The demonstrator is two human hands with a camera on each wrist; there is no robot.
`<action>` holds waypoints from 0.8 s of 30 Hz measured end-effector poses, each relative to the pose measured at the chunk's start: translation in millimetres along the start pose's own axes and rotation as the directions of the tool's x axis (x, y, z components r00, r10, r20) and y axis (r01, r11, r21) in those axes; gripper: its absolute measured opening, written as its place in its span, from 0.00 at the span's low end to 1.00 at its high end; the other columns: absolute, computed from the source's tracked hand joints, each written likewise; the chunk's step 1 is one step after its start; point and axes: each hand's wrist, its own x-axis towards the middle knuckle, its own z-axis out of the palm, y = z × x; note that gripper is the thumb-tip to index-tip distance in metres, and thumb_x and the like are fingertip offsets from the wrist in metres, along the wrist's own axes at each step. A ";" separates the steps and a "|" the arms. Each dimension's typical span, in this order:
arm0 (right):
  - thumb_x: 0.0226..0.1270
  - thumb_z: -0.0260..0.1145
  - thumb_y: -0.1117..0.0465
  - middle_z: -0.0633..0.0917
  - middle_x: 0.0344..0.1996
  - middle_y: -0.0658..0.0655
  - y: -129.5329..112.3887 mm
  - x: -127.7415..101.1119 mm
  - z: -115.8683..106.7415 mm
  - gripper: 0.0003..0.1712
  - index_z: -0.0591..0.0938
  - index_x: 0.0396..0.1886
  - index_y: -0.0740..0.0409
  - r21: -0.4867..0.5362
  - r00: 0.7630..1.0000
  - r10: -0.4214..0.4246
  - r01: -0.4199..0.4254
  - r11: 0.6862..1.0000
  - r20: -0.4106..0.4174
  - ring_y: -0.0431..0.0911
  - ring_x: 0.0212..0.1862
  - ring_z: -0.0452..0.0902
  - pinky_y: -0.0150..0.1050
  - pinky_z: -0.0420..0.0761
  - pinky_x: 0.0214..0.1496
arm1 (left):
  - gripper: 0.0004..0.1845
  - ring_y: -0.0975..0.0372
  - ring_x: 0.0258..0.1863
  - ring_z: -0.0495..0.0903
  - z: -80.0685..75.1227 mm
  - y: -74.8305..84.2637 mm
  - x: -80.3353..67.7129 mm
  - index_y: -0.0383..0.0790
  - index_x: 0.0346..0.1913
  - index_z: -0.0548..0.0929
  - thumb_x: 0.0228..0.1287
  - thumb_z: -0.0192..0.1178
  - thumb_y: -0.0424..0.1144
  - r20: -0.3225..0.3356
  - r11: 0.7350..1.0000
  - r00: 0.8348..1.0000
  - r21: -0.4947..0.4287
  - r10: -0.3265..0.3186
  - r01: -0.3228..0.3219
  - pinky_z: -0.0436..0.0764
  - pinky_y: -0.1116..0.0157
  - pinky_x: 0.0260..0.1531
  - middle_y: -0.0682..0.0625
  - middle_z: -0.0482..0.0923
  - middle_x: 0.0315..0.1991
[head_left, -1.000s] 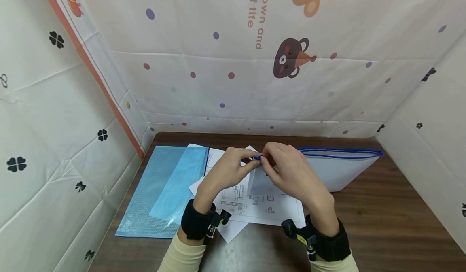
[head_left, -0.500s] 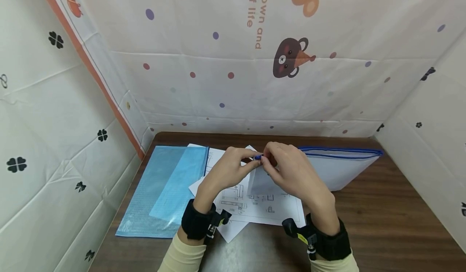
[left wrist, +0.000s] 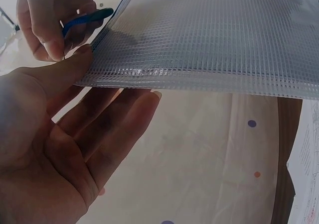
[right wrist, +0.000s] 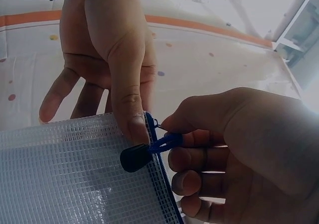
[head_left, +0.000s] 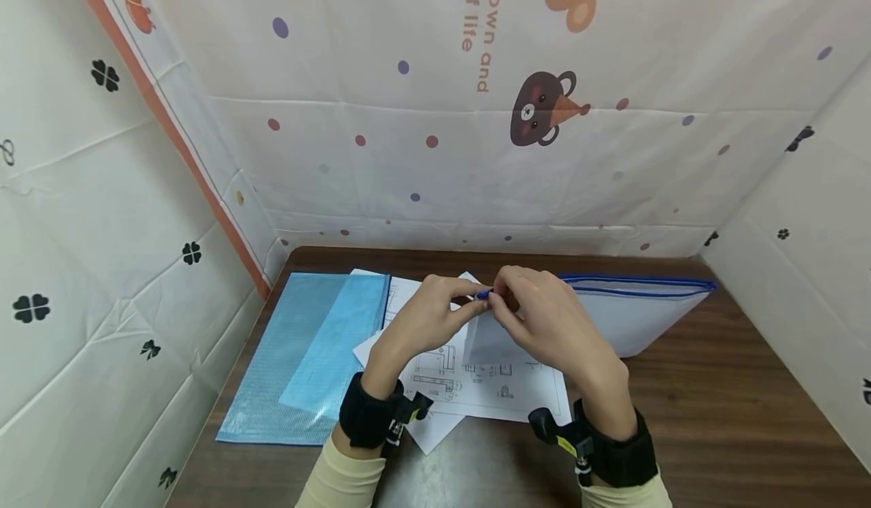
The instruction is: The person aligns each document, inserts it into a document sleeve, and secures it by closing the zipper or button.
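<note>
Two hands meeting at pouch corner | left hand pinching mesh zip pouch end, held above papers | right hand gripping blue zipper pull | nothing shifting since a second ago; zipper not yet travelling

Cloth-walled desk booth

Dark brown wooden table at 6 o'clock. Cream cartoon-bear dotted cloth backdrop at 12. White clover-print sheets: left wall at 9, right wall at 3.
</note>
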 end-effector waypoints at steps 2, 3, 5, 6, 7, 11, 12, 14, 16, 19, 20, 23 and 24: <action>0.72 0.69 0.64 0.80 0.25 0.46 2.0 -0.4 -0.7 0.04 0.82 0.36 0.54 -0.013 1.000 0.006 -0.006 1.000 -0.006 0.39 0.28 0.72 0.38 0.74 0.31 | 0.14 0.57 0.51 0.88 -0.2 -0.6 0.6 0.42 0.59 0.90 0.78 0.65 0.40 0.003 1.000 1.000 0.002 0.004 -0.004 0.87 0.58 0.51 0.50 0.89 0.50; 0.72 0.69 0.64 0.80 0.25 0.47 3.3 -0.6 -1.2 0.04 0.82 0.36 0.54 -0.020 1.000 0.011 -0.011 1.000 -0.011 0.39 0.27 0.72 0.38 0.74 0.31 | 0.14 0.58 0.50 0.88 -0.3 -0.9 0.8 0.42 0.59 0.90 0.78 0.64 0.41 0.001 1.000 1.000 0.006 0.004 -0.004 0.87 0.60 0.50 0.50 0.90 0.50; 0.72 0.69 0.64 0.80 0.25 0.47 6.0 -1.2 -2.4 0.04 0.81 0.35 0.55 -0.033 0.999 0.024 -0.025 0.999 -0.024 0.40 0.26 0.71 0.39 0.74 0.30 | 0.14 0.59 0.50 0.88 -1.1 -0.9 0.9 0.43 0.58 0.91 0.78 0.65 0.43 -0.003 1.000 1.000 0.014 0.003 -0.003 0.86 0.63 0.48 0.52 0.90 0.49; 0.72 0.69 0.64 0.80 0.24 0.47 7.1 -1.6 -3.1 0.04 0.81 0.35 0.55 -0.038 0.999 0.031 -0.032 0.999 -0.028 0.40 0.26 0.71 0.39 0.73 0.30 | 0.14 0.60 0.49 0.88 -1.4 -1.1 0.9 0.43 0.58 0.91 0.78 0.64 0.43 -0.004 1.000 1.000 0.014 0.003 -0.003 0.86 0.64 0.48 0.52 0.90 0.49; 0.72 0.69 0.64 0.80 0.24 0.47 8.1 -1.9 -3.9 0.05 0.81 0.35 0.55 -0.039 0.999 0.037 -0.038 0.998 -0.030 0.40 0.26 0.71 0.39 0.73 0.30 | 0.13 0.60 0.49 0.88 -1.8 -1.2 0.9 0.44 0.57 0.91 0.78 0.64 0.43 -0.006 1.000 1.000 0.015 0.002 -0.001 0.85 0.64 0.47 0.52 0.90 0.49; 0.73 0.69 0.64 0.80 0.25 0.47 9.5 -2.5 -6.3 0.04 0.81 0.36 0.55 -0.034 0.999 0.047 -0.048 0.998 -0.020 0.40 0.27 0.71 0.39 0.73 0.30 | 0.13 0.61 0.49 0.88 -2.7 -0.8 0.7 0.44 0.57 0.91 0.78 0.65 0.43 -0.005 1.000 1.000 0.016 -0.008 0.008 0.85 0.64 0.47 0.52 0.90 0.49; 0.73 0.68 0.64 0.80 0.25 0.47 9.4 -2.6 -6.9 0.04 0.82 0.36 0.55 -0.033 0.999 0.048 -0.048 0.998 -0.015 0.40 0.27 0.71 0.39 0.73 0.30 | 0.13 0.61 0.49 0.88 -2.7 -0.9 0.7 0.44 0.57 0.91 0.78 0.65 0.43 -0.005 1.000 1.000 0.016 -0.010 0.010 0.86 0.64 0.48 0.52 0.90 0.49; 0.74 0.68 0.64 0.80 0.25 0.47 9.1 -2.7 -7.7 0.04 0.82 0.37 0.55 -0.033 0.999 0.053 -0.054 0.998 -0.007 0.40 0.27 0.71 0.38 0.73 0.30 | 0.13 0.61 0.49 0.88 -2.8 -1.0 0.7 0.44 0.57 0.91 0.78 0.65 0.43 -0.007 1.000 1.000 0.018 -0.010 0.010 0.85 0.64 0.48 0.52 0.90 0.49; 0.74 0.68 0.64 0.80 0.25 0.47 8.8 -2.9 -8.4 0.03 0.82 0.37 0.55 -0.032 0.998 0.059 -0.059 0.998 -0.001 0.40 0.27 0.71 0.38 0.73 0.30 | 0.14 0.60 0.50 0.88 -2.8 -1.1 0.7 0.43 0.58 0.91 0.78 0.65 0.43 -0.015 1.000 1.000 0.018 -0.003 0.003 0.85 0.64 0.49 0.52 0.90 0.50; 0.75 0.69 0.64 0.80 0.25 0.47 8.6 -3.6 -9.6 0.03 0.82 0.39 0.55 -0.029 0.998 0.066 -0.066 0.997 0.004 0.39 0.27 0.71 0.38 0.73 0.30 | 0.13 0.60 0.50 0.89 -2.3 -1.6 1.0 0.43 0.58 0.91 0.78 0.65 0.42 -0.034 1.000 0.999 0.017 0.015 -0.014 0.86 0.63 0.50 0.52 0.90 0.50; 0.75 0.69 0.64 0.80 0.25 0.47 8.5 -3.7 -9.9 0.03 0.82 0.39 0.56 -0.028 0.998 0.067 -0.067 0.997 0.005 0.39 0.27 0.71 0.38 0.73 0.29 | 0.13 0.60 0.50 0.89 -2.3 -1.7 1.0 0.43 0.58 0.91 0.78 0.65 0.42 -0.040 1.000 0.999 0.016 0.020 -0.019 0.86 0.63 0.50 0.51 0.90 0.50; 0.75 0.69 0.63 0.79 0.25 0.46 8.8 -4.1 -10.8 0.03 0.83 0.40 0.56 -0.024 0.998 0.067 -0.067 0.997 0.005 0.39 0.27 0.71 0.38 0.73 0.29 | 0.13 0.59 0.50 0.89 -2.3 -1.8 1.9 0.43 0.57 0.91 0.78 0.65 0.41 -0.054 0.999 0.998 0.020 0.026 -0.025 0.86 0.63 0.50 0.51 0.90 0.49; 0.75 0.69 0.63 0.79 0.25 0.46 8.9 -4.1 -11.0 0.02 0.83 0.40 0.56 -0.025 0.998 0.067 -0.067 0.997 0.004 0.39 0.27 0.71 0.38 0.73 0.29 | 0.13 0.59 0.50 0.89 -2.4 -1.6 2.0 0.43 0.57 0.91 0.78 0.65 0.41 -0.055 1.000 0.998 0.020 0.025 -0.024 0.86 0.63 0.50 0.51 0.90 0.49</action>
